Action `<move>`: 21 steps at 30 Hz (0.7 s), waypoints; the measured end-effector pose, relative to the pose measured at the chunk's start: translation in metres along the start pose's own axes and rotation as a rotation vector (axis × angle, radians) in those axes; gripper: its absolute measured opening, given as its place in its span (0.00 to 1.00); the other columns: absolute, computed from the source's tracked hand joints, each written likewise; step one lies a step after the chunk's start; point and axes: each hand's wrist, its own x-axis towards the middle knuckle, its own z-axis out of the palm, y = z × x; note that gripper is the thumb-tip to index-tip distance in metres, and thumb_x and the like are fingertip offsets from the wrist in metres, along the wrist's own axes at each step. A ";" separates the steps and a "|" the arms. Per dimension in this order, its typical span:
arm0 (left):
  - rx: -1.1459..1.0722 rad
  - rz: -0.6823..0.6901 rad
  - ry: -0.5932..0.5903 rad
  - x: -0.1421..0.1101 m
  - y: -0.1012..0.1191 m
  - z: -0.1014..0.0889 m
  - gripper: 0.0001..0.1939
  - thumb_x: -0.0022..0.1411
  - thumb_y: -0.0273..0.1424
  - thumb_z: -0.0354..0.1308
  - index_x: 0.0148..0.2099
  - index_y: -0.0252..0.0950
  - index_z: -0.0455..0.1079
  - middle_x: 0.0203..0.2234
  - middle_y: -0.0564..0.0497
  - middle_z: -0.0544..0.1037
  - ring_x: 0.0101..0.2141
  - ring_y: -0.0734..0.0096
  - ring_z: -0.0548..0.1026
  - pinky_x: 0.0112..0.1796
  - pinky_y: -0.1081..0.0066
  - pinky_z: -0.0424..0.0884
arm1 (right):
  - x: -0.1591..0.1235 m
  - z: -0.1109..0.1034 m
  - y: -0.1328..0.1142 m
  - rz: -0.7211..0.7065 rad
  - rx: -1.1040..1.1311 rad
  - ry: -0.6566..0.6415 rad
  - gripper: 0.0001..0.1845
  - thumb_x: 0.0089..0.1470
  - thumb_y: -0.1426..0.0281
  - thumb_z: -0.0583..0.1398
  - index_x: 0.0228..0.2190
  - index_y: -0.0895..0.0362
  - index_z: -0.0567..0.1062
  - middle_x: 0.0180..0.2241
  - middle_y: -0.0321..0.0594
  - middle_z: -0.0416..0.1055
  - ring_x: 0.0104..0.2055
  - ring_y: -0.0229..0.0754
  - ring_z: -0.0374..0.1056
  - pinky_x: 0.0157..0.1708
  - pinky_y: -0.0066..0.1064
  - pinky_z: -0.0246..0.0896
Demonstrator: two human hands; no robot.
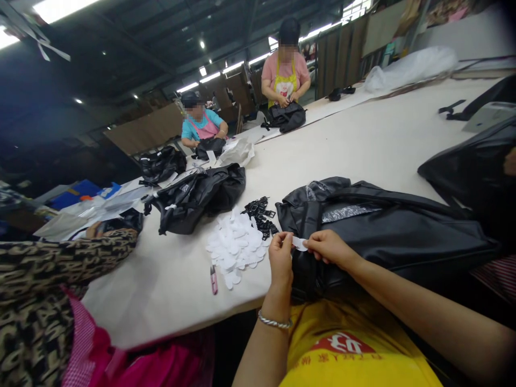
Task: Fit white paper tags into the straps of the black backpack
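Black bag body (387, 242): synthetic leather, smooth, is showing a glossy sheen along its folds. White patch (299, 243) and pile of white patches (236, 247): soft-looking non-woven cloth or paper, cannot tell which, are appearing matt. Buckles (258, 216): black plastic, are looking matt. Snips (213, 280): pink plastic is showing a slight gloss. Table covering (169, 301): pale, smooth, is appearing matt. Bracelet (274, 322): beaded metal, is shining.
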 end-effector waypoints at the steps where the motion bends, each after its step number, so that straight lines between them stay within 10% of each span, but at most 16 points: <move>1: 0.002 -0.039 -0.031 -0.001 0.000 -0.001 0.13 0.51 0.39 0.54 0.33 0.33 0.65 0.24 0.55 0.67 0.25 0.81 0.64 0.28 0.78 0.60 | 0.001 0.000 0.001 -0.006 -0.013 -0.003 0.12 0.47 0.68 0.54 0.16 0.60 0.65 0.09 0.30 0.58 0.08 0.27 0.48 0.08 0.19 0.38; 14: -0.051 -0.283 -0.127 0.006 -0.015 -0.010 0.15 0.37 0.31 0.65 0.29 0.29 0.68 0.20 0.53 0.72 0.23 0.77 0.67 0.29 0.76 0.61 | -0.015 -0.020 -0.006 -0.160 0.066 -0.063 0.09 0.47 0.67 0.53 0.22 0.60 0.66 0.17 0.34 0.66 0.14 0.30 0.58 0.11 0.20 0.48; 21: -0.086 -0.387 -0.064 0.008 -0.012 -0.004 0.16 0.39 0.32 0.63 0.32 0.29 0.68 0.24 0.50 0.75 0.26 0.72 0.71 0.33 0.72 0.64 | -0.006 -0.199 0.037 -0.274 -0.332 0.566 0.18 0.44 0.65 0.58 0.39 0.59 0.69 0.39 0.45 0.69 0.39 0.43 0.66 0.41 0.32 0.59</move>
